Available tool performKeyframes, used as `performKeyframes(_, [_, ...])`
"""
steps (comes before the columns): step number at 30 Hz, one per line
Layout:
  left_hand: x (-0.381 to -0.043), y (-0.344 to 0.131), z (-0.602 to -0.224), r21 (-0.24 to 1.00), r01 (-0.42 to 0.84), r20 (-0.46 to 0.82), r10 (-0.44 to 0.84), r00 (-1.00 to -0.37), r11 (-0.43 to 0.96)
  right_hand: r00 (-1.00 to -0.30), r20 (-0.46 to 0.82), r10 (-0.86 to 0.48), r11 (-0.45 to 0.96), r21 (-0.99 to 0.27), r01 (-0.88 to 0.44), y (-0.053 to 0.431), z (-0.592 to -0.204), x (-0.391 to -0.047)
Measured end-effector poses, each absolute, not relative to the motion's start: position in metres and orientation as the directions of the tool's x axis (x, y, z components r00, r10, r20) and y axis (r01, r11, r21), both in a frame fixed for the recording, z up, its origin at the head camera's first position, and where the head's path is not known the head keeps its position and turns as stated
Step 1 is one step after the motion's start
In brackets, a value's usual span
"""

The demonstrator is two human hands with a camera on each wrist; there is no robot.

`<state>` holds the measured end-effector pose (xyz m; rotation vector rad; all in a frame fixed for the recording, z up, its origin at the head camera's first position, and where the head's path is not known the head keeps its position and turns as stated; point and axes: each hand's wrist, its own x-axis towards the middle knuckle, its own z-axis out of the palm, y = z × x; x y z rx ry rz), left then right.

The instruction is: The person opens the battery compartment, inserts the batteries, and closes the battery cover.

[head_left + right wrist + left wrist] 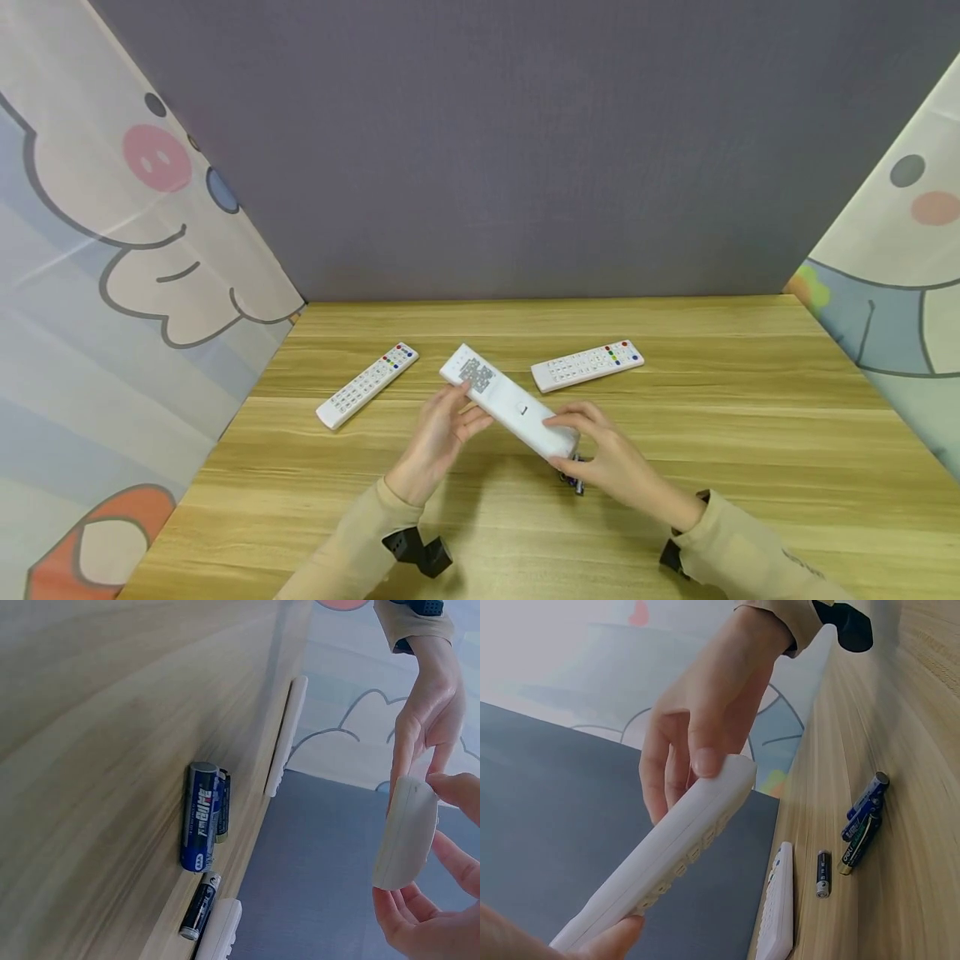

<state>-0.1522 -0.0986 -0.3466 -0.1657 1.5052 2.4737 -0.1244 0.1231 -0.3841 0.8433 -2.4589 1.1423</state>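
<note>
A white remote control point(517, 412) is held above the table, its back face up with a grey label near the far end and its buttons turned down. My left hand point(438, 433) grips the label end between thumb and fingers. The near end is pinched by my right hand point(607, 454), thumb on one edge and fingers on the other. Below the remote, several batteries point(576, 479) lie on the table, partly hidden from the head view. The right wrist view shows a blue battery point(199, 817) and a black one point(200, 905) more plainly.
The wooden table point(712, 375) ends at a grey panel point(525, 150) behind. One white remote point(367, 385) lies button side up on the left, another point(587, 366) just beyond my right hand. Cartoon-printed curtains point(60, 375) flank both sides.
</note>
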Motion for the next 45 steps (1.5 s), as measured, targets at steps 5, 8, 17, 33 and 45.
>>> performKeyframes(5, [-0.150,-0.098,-0.346,0.858,-0.269,-0.221,0.158,-0.962,-0.438,-0.797,0.460,-0.390,0.492,-0.627,-0.603,0.121,-0.381,-0.129])
performKeyframes(8, [-0.150,-0.098,-0.347,0.850,-0.278,-0.229,0.163,-0.960,-0.447,-0.805,0.438,-0.399,0.474,-0.653,-0.591,0.119,-0.379,-0.131])
performKeyframes(17, [-0.150,-0.097,-0.349,0.859,-0.278,-0.220,0.180,-0.959,-0.430,-0.826,0.379,-0.418,0.430,-0.718,-0.547,0.116,-0.379,-0.136])
performKeyframes(33, [-0.148,-0.096,-0.349,0.879,-0.268,-0.206,0.193,-0.959,-0.395,-0.762,0.430,-0.484,0.465,-0.612,-0.640,0.113,-0.384,-0.134])
performKeyframes(45, [-0.147,-0.094,-0.349,0.882,-0.273,-0.226,0.164,-0.960,-0.383,-0.762,0.426,-0.489,0.501,-0.578,-0.644,0.115,-0.383,-0.132])
